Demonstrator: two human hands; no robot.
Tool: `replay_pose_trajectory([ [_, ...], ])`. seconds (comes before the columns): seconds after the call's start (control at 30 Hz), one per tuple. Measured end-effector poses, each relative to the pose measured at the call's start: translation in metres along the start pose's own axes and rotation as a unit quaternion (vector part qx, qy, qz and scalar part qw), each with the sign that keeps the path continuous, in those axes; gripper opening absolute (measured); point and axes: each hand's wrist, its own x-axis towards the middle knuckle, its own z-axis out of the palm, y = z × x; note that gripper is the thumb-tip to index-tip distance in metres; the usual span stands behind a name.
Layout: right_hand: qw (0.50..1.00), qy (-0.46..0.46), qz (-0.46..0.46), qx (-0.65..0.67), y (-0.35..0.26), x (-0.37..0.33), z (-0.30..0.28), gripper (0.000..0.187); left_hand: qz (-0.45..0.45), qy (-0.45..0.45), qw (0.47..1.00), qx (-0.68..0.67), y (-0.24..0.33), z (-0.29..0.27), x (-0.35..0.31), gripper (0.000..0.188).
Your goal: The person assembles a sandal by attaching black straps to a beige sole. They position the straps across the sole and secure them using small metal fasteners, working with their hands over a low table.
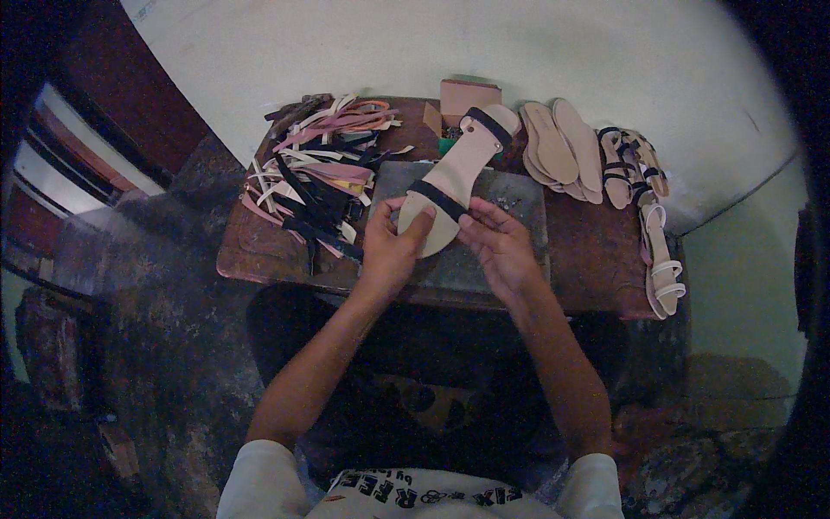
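Note:
Between my two hands is a beige sandal [457,170] with two black straps, held up over a dark grey slab [519,216]. Its toe end points toward me, and the heel end leans away to the upper right. My left hand [396,242] grips the left edge of the front part, thumb lying on the insole. On the other side, my right hand [501,246] pinches the right end of the front black strap [438,200] where it meets the sole's edge. The second black strap [490,126] spans the heel end.
A heap of loose straps [316,173] in black, white and pink covers the table's left side. Behind the sandal stands an opened cardboard box [471,93]. To the right lie beige soles [553,151], black-strapped sandals [617,169] and a white-strapped pair [664,268] along the brown table's [596,277] edge.

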Motion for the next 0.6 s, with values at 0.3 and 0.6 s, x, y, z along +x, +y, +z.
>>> replay_pose_trajectory([
  [0.3, 0.999, 0.033, -0.009, -0.023, 0.007, -0.002, 0.009, 0.029, -0.030, -0.021, 0.999, -0.014, -0.002, 0.005, -0.008, 0.033],
  [0.6, 0.998, 0.055, -0.003, -0.003, 0.008, -0.005, 0.014, 0.029, -0.058, -0.008, 0.997, -0.044, -0.001, 0.003, -0.008, 0.035],
])
